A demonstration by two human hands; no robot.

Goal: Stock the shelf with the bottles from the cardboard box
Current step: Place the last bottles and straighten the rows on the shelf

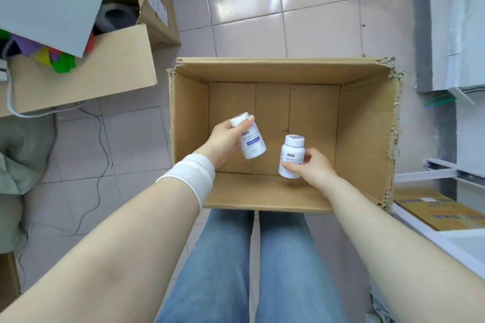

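The fingers (245, 121) of the left hand (223, 140) are clamped round the left-hand bottle (251, 140), thumb up by its cap. They hold it tilted over the near-left part of the cardboard box (367, 134). The fingers (307, 158) of the right hand (317, 168) pinch the right-hand bottle (291, 156) low on its body. It is roughly upright over the middle of the box, close to the near wall. Both bottles seem lifted clear of the box floor; a faint shadow lies under the right one.

Round them, the inside of the box shows only bare cardboard, with no other bottle in sight. So these look like the last two, and the emptying of the box seems all but done. What is left is to carry this pair out and stand it on the shelf (462, 241), whose white boards show to the right of the box. Only a flat printed carton (433, 210) is visible on it, so how many bottles are already stocked cannot be told.

To the left of the box stands another open carton (86, 78).
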